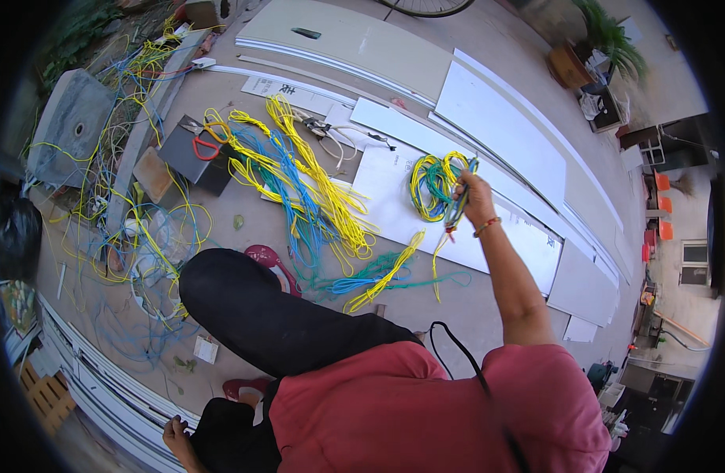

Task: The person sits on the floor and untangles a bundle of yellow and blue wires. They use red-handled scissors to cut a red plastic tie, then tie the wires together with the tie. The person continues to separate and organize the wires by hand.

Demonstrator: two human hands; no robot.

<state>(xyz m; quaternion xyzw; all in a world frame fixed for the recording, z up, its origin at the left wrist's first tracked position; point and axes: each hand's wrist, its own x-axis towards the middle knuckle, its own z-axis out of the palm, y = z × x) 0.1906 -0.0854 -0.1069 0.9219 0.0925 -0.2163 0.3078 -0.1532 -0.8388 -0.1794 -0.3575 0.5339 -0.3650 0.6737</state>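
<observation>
My right hand (476,198) is closed around a bunch of thin electrical wires (456,214), held over a white panel (386,183). Right beside it is a looped coil of yellow, green and blue wire (424,189). At the lower left, my left hand (176,436) is beside my knee with its fingers bent; whether they are apart is too small to make out. Long yellow wire bundles (321,195) and blue wires (297,207) lie on the ground before me. Nearer my legs are a yellow hank (389,275) and green wires (362,269).
Scissors with red and orange handles (206,142) lie on a dark box (191,162). A tangle of loose wires (155,260) spreads over the ground at left, near a concrete curb (139,139) and a grey basin (73,127). Long panels (350,44) stretch across the far side.
</observation>
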